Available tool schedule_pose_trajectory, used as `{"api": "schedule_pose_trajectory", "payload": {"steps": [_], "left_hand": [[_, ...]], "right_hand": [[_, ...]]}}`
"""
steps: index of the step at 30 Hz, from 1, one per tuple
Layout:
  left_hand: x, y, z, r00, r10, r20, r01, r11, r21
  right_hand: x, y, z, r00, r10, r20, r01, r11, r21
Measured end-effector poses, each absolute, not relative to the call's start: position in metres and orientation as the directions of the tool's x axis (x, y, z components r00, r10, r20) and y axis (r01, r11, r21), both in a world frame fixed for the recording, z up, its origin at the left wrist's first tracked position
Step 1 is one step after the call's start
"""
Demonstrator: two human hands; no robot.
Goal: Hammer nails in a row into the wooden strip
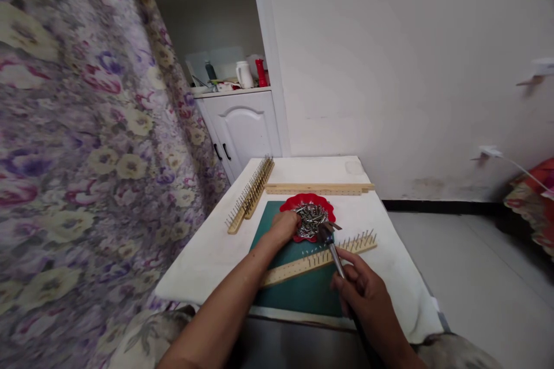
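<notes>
My left hand (287, 225) is at the left side of a red scalloped bowl (307, 198), its curled fingers dipping into a heap of nails (312, 218). Whatever the fingertips pinch there is hidden. My right hand (361, 287) is wrapped around a hammer (336, 259) with a metal shaft; its head is raised near the bowl's right rim. Between my hands and the bowl, a wooden strip (298, 268) lies at a slant. Nails stand upright along its right part, while its left part shows only small marks or holes.
A green mat (298, 300) lies under the bowl and strip on the white-covered table (203, 265). Nail-studded strips (253, 202) lie at the left, and plain wooden strips (318, 188) at the back. A floral curtain (108, 155) hangs left; a wall (389, 98) stands behind.
</notes>
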State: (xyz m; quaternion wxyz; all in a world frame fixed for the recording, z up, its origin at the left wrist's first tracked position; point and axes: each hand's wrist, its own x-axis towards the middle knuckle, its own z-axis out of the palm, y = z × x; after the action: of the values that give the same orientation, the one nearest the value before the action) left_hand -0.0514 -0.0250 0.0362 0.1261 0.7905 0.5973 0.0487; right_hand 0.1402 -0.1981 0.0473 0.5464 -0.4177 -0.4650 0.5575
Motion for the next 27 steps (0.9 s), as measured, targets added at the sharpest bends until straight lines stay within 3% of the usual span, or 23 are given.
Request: {"api": "schedule_pose_trajectory", "payload": {"steps": [8, 19, 23, 25, 27], "left_hand": [[-0.054, -0.027, 0.044, 0.348, 0.936, -0.056, 0.912, -0.323, 0.253], [-0.063, -0.043, 0.038, 0.393, 0.913, 0.107, 0.845, -0.405, 0.349], [-0.064, -0.047, 0.035, 0.256, 0.943, 0.212, 0.702, -0.332, 0.63], [-0.064, -0.048, 0.032, 0.15, 0.973, 0.173, 0.524, -0.226, 0.821], [-0.063, -0.052, 0.032, 0.082, 0.992, 0.101, 0.347, -0.123, 0.93]], "right_hand": [[0.143, -0.198, 0.047, -0.042, 0.998, 0.054, -0.226, 0.043, -0.973], [0.141, -0.197, 0.045, -0.05, 0.998, 0.049, -0.22, 0.037, -0.975], [0.141, -0.197, 0.043, -0.057, 0.997, 0.05, -0.23, 0.036, -0.972], [0.141, -0.197, 0.043, -0.064, 0.997, 0.052, -0.23, 0.036, -0.972], [0.14, -0.197, 0.042, -0.064, 0.996, 0.06, -0.222, 0.044, -0.974]]}}
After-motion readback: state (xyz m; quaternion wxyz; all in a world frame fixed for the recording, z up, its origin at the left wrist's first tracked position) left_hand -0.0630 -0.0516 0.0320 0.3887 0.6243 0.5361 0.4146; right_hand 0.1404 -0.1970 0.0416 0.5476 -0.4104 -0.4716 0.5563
